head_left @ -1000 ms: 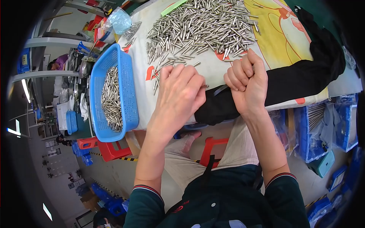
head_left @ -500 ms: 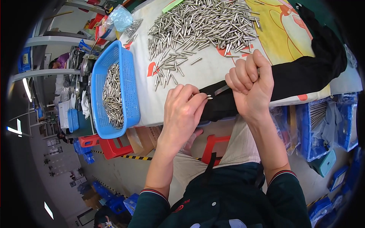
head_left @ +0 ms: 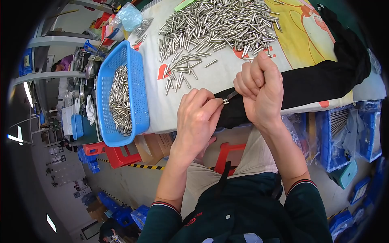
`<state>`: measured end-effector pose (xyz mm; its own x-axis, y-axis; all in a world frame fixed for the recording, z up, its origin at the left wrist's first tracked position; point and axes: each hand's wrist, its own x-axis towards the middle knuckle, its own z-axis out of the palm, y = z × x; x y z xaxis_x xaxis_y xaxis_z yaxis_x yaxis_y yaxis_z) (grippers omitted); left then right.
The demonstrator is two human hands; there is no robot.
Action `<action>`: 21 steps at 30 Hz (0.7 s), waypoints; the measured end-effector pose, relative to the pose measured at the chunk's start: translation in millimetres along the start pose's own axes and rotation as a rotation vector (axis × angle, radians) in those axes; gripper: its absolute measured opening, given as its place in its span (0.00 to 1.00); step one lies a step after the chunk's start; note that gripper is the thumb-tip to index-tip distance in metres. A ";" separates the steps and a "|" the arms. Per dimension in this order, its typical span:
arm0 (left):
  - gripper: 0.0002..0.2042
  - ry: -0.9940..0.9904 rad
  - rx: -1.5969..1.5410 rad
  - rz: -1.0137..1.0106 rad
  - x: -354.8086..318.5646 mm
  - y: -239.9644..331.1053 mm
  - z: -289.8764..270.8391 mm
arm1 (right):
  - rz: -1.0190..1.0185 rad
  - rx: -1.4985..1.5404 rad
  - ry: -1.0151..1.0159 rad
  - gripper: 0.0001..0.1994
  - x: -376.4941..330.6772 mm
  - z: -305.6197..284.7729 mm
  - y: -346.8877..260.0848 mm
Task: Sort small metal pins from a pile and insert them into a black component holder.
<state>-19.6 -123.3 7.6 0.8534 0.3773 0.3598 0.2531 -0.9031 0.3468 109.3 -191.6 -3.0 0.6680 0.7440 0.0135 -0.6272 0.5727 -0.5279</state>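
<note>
My left hand (head_left: 198, 113) is closed, thumb and fingers pinching a small metal pin (head_left: 225, 102) whose bright end sticks out to the right. My right hand (head_left: 261, 87) makes a fist around a tool with a narrow, flat metal blade (head_left: 232, 95); its handle is hidden in the palm. The blade's tip meets or nearly meets the pin's end. Beneath both hands a black cloth (head_left: 308, 83) runs along the table's near edge. Beyond them lies a big heap of similar silvery pins (head_left: 219, 26), some strewn loose toward me.
A blue perforated basket (head_left: 139, 93) of pins stands at the table's left. Behind it is a clear bag with blue plastic (head_left: 130, 18). A red stool (head_left: 229, 152) sits below the table edge, and blue crates (head_left: 330, 141) hold rods and plastic at the right.
My right hand has moved left and slightly down, bringing the blade from apart to the pin's end. The left hand has barely shifted and still pinches the pin.
</note>
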 end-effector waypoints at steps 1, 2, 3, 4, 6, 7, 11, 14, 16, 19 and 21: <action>0.07 0.000 -0.001 -0.001 -0.2 -0.4 0.3 | 0.003 -0.005 -0.003 0.24 0.6 0.0 0.2; 0.07 0.004 -0.002 0.000 -0.4 -0.8 0.7 | 0.006 -0.011 -0.005 0.24 1.0 0.2 0.4; 0.07 0.007 -0.003 0.002 -0.5 -1.2 0.9 | 0.007 -0.011 -0.005 0.24 1.2 0.6 0.4; 0.07 0.008 -0.003 0.001 -0.5 -1.3 0.6 | 0.007 -0.015 -0.009 0.24 1.4 1.1 0.4; 0.07 0.004 -0.006 -0.002 -0.1 -0.8 -0.1 | 0.008 -0.020 -0.013 0.24 1.5 1.3 0.3; 0.07 0.004 -0.007 -0.003 0.1 -0.7 0.1 | 0.004 -0.043 -0.023 0.23 1.5 1.0 0.1; 0.06 0.002 -0.001 -0.001 -0.1 -1.1 -0.5 | -0.004 -0.066 -0.031 0.22 1.7 2.3 0.5; 0.06 0.001 -0.014 -0.001 0.4 -1.3 0.4 | -0.010 -0.078 -0.025 0.22 1.4 1.6 1.0; 0.07 0.001 -0.022 -0.005 0.4 -1.7 0.1 | -0.013 -0.090 -0.030 0.22 1.1 3.9 1.3; 0.07 -0.003 -0.059 -0.024 0.2 -3.3 1.1 | -0.024 -0.115 -0.032 0.22 0.3 8.7 2.8; 0.07 -0.004 -0.081 -0.029 0.0 -4.3 2.2 | -0.029 -0.129 -0.029 0.22 -0.9 11.5 5.0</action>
<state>-19.7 -119.8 4.2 0.8480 0.4024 0.3448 0.2405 -0.8721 0.4261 100.9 -185.4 4.2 0.6721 0.7385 0.0543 -0.5498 0.5468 -0.6315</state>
